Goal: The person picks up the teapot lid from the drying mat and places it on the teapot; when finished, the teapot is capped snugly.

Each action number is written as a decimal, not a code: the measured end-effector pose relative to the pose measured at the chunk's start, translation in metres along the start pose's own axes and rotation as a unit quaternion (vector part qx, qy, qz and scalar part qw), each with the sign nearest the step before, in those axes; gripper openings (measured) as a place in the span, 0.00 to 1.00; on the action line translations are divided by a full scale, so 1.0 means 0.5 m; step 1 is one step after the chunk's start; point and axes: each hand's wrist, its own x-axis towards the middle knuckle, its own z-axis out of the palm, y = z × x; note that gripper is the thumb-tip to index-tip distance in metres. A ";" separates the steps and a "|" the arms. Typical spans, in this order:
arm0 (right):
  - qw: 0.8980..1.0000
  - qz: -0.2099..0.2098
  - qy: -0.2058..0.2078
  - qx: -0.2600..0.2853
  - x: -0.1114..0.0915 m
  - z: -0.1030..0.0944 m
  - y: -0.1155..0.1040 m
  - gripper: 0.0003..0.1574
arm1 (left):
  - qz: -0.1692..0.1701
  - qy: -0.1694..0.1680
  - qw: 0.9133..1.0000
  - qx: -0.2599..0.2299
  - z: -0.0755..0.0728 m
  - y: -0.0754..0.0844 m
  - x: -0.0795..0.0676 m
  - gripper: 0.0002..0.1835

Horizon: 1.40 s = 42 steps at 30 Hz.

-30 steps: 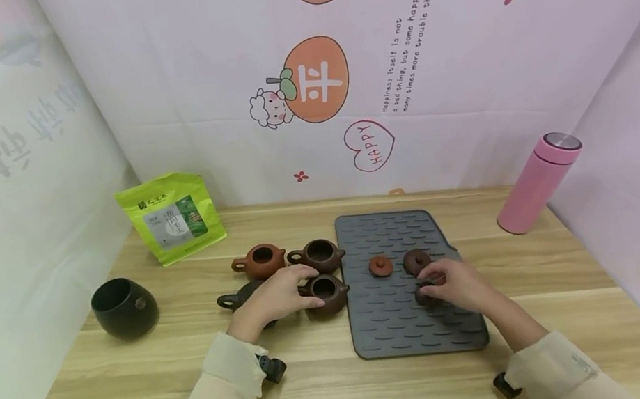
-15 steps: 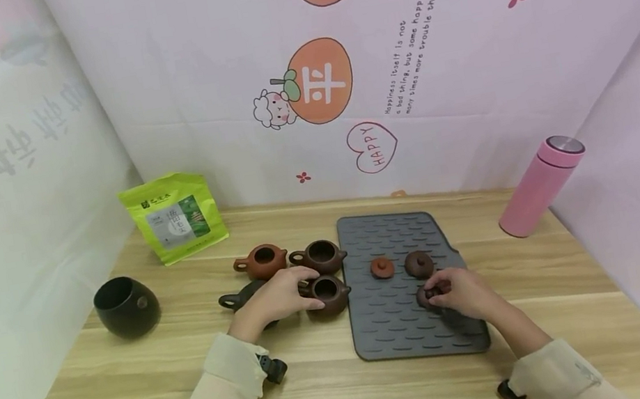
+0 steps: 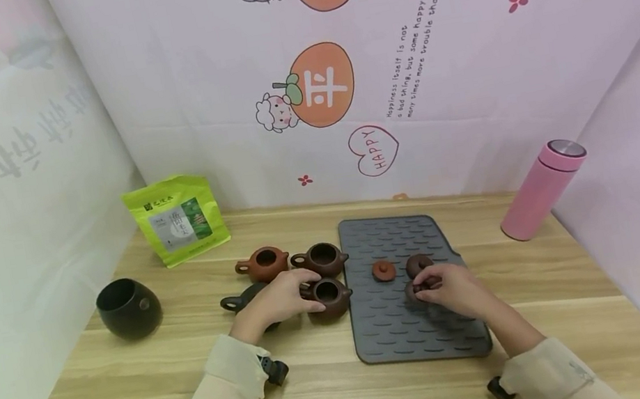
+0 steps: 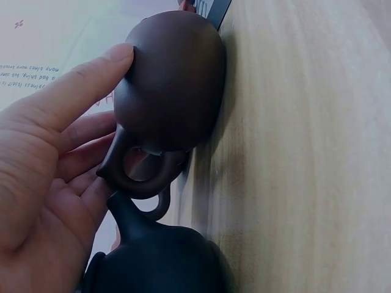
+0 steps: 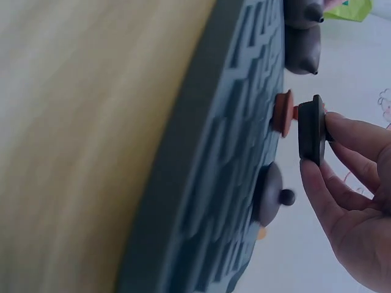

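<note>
My left hand holds a small dark brown teapot without a lid, thumb on the near side and fingers on the far side. In the left wrist view, the thumb presses the body of this teapot above its handle. A black teapot lies right below that hand. My right hand pinches a dark teapot lid by its knob, tilted on edge in the right wrist view and raised over the grey mat. A second dark brown lid and a reddish lid rest on the mat.
Behind the held teapot stand another brown teapot and a reddish teapot, both lidless. A black cup and a green pouch are at the left. A pink bottle stands at the right, near the wall.
My right hand has lifted the dark lid off the mat and shifted a little to the left with it. The left hand stays on the brown teapot.
</note>
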 end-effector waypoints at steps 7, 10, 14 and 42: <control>1.000 -0.020 0.005 0.009 0.012 0.009 -0.040 0.10 | 0.002 -0.002 1.000 -0.001 0.002 -0.003 -0.001 0.31; 1.000 -0.023 0.007 0.018 0.020 0.016 -0.061 0.10 | 0.001 -0.001 1.000 0.001 0.002 -0.003 -0.001 0.31; 0.999 -0.028 0.011 0.033 0.033 0.029 -0.089 0.10 | 0.001 0.001 1.000 -0.002 0.002 -0.003 -0.001 0.31; 0.997 -0.045 0.000 0.055 0.099 0.118 -0.209 0.10 | 0.006 0.003 1.000 -0.010 0.003 -0.003 0.003 0.31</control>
